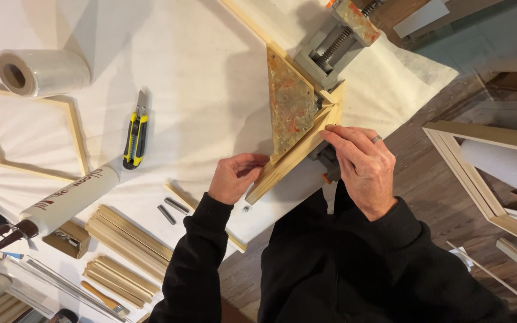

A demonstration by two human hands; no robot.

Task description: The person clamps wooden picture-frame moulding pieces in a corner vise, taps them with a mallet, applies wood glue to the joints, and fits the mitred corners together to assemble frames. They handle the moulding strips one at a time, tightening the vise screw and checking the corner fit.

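A grey metal corner clamp [321, 57] with a stained triangular plate [288, 107] holds two light wooden frame strips at a right angle. My left hand [234, 176] grips the near end of one strip [282, 170], which runs diagonally toward me. At the corner joint, the fingertips of my right hand [363, 164] press on the strip's outer edge. A ring shows on that hand. The second strip [249, 27] runs away up the white cloth.
On the white-covered table [198, 78] lie a yellow utility knife [136, 137], a plastic film roll [40, 73], a glue cartridge [73, 200], an assembled wooden frame [76, 134], bundles of wooden strips [130, 239] and small metal pieces [172, 209]. More frames [480, 185] stand at the right.
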